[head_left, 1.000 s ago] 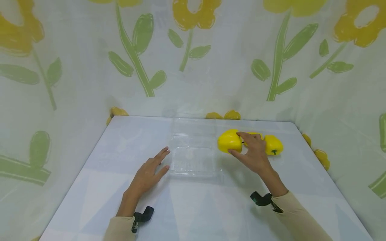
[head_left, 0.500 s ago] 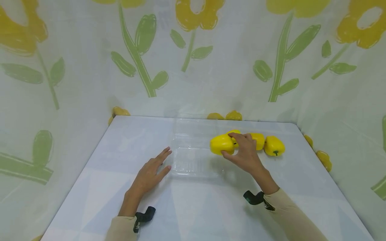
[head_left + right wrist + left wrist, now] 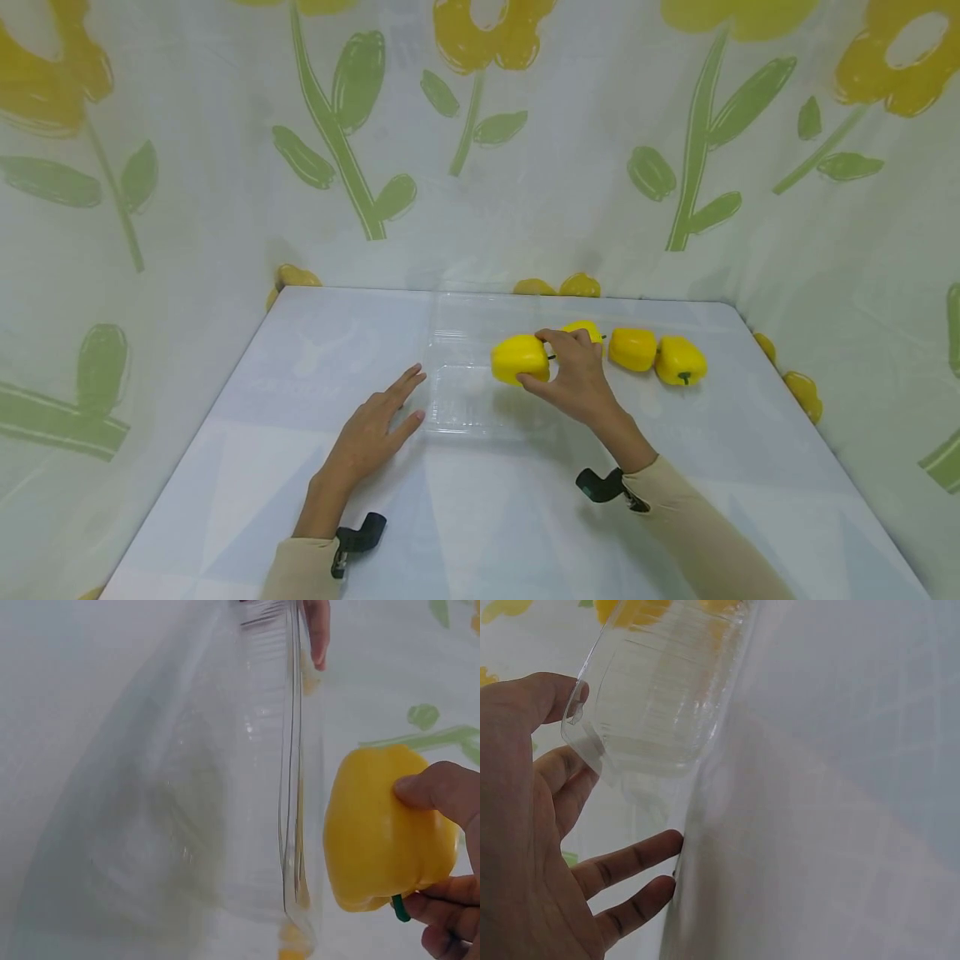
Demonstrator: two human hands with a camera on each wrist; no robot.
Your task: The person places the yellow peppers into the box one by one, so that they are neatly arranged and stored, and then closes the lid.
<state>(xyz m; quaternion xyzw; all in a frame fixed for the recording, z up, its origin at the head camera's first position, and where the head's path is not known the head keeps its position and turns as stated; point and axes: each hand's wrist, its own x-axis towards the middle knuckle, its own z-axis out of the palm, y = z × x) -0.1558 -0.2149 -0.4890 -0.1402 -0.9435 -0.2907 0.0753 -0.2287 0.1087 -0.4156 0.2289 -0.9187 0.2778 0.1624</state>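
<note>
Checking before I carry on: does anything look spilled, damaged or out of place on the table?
Nothing stands out. The clear plastic clamshell container lies open, intact; the right hand holds one yellow bell pepper above it.

3 yellow peppers (image 3: pixel 633 348) in row, table (image 3: pixel 225 467) far right | floral curtain (image 3: pixel 187 167) bkgd
</note>
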